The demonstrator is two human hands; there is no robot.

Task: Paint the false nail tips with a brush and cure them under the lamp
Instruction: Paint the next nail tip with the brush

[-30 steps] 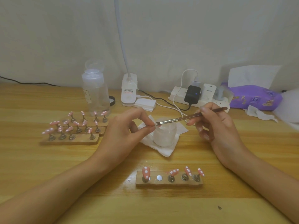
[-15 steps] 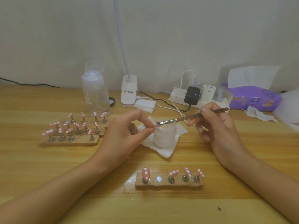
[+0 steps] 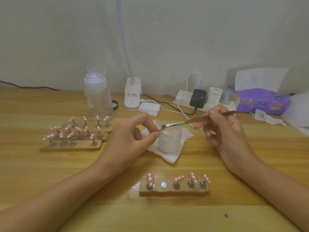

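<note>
Just above the white jar (image 3: 169, 139), the left hand (image 3: 132, 136) pinches what looks like a small nail tip (image 3: 160, 130) between thumb and forefinger, while the right hand (image 3: 224, 131) grips the brush (image 3: 197, 120), whose long axis slants down-left so its bristles meet the tip.

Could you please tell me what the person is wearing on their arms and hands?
The left hand and right hand are bare: no gloves, rings, watch or bracelet show. Both forearms are uncovered to the frame edge, with no sleeve in view. The right hand's fingernails look fairly long, with no polish that I can make out.
</note>
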